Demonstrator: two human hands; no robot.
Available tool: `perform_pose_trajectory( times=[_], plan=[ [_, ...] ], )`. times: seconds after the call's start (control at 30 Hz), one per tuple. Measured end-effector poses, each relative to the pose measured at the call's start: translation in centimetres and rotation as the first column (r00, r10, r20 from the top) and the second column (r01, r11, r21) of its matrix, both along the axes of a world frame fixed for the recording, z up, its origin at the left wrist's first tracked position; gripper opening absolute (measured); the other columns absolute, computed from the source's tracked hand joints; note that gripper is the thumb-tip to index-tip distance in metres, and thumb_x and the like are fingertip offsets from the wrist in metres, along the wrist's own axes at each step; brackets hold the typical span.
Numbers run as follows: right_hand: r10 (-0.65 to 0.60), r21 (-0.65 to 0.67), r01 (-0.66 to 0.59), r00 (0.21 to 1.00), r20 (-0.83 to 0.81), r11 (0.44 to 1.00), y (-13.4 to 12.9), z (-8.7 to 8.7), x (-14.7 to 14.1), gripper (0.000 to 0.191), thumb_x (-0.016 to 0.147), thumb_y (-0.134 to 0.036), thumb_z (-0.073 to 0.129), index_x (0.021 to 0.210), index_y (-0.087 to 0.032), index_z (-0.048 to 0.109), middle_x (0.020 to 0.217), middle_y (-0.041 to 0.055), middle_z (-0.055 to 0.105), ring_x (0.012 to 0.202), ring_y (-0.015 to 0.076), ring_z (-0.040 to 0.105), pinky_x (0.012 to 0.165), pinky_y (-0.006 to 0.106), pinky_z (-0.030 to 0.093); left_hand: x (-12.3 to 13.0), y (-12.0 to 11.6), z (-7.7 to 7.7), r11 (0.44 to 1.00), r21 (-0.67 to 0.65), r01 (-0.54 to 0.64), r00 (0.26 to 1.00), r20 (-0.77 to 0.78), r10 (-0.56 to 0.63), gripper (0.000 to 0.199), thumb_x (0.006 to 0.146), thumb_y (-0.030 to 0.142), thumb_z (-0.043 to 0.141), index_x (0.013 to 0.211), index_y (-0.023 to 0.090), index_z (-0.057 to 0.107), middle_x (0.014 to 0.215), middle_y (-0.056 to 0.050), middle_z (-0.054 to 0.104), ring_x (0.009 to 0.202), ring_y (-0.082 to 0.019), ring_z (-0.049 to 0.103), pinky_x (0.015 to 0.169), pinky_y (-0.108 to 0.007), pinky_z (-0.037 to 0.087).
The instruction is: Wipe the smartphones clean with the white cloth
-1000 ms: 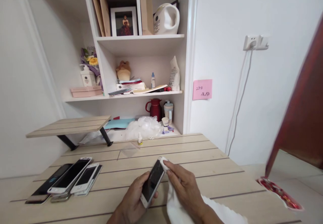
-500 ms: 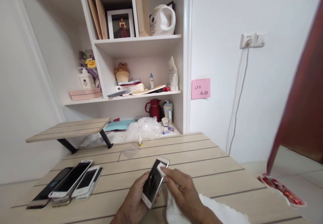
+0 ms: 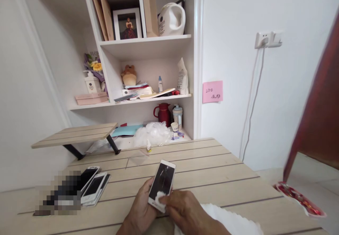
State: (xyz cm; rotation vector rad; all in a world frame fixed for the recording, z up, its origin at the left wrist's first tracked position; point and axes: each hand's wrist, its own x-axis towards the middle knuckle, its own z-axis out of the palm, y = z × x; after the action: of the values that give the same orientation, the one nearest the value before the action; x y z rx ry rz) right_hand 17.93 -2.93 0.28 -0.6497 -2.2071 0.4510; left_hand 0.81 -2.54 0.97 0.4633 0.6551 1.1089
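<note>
A white smartphone (image 3: pixel 164 178) with a dark screen is tilted up above the table, gripped along its left edge by my left hand (image 3: pixel 141 203). My right hand (image 3: pixel 186 206) pinches a small white wad (image 3: pixel 159 198), which looks like a cotton pad or tissue, against the lower end of the screen. Thin streaks show on the upper half of the glass. Beneath my right forearm a larger white cloth (image 3: pixel 230 219) lies on the table, partly hidden by the arm.
Several phones (image 3: pixel 94 189) lie at the left, some blurred out. A small dropper bottle (image 3: pixel 148 146) and a clear plastic bag (image 3: pixel 137 158) are behind my hands. A raised wooden stand (image 3: pixel 76 135) is at the back left of the slatted table (image 3: pixel 225 178). Shelves rise behind.
My right hand has moved the white wad from the top of the screen down to its lower end. The phone stays in my left hand, turned slightly more face-on.
</note>
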Motion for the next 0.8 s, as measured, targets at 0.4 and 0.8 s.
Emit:
perform_pose_trajectory(
  times=[0.4, 0.8],
  plan=[
    [-0.119, 0.070, 0.114, 0.989, 0.082, 0.991, -0.3, -0.1, -0.3, 0.030, 0.098, -0.027, 0.043, 0.115, -0.026, 0.068, 0.079, 0.0050, 0.069, 0.068, 0.0177, 0.065, 0.065, 0.026, 0.050, 0.0, -0.5, 0.5, 0.998, 0.001, 0.057, 0.997, 0.048, -0.057, 0.025, 0.085, 0.034, 0.062, 0.082, 0.011, 0.070, 0.070, -0.007, 0.073, 0.064, -0.018, 0.068, 0.065, -0.028, 0.051],
    [-0.238, 0.171, 0.261, 0.961, -0.143, 0.950, 0.3, -0.5, 0.0, 0.034, 0.100, -0.025, 0.041, 0.128, -0.025, 0.061, 0.081, 0.0055, 0.066, 0.068, 0.0162, 0.064, 0.063, 0.025, 0.051, 0.9, -1.8, -0.1, 0.985, 0.165, 0.049, 0.994, -0.103, -0.032, 0.028, 0.087, 0.042, 0.061, 0.091, 0.015, 0.067, 0.078, -0.005, 0.068, 0.071, -0.018, 0.062, 0.066, -0.029, 0.047]
  ],
)
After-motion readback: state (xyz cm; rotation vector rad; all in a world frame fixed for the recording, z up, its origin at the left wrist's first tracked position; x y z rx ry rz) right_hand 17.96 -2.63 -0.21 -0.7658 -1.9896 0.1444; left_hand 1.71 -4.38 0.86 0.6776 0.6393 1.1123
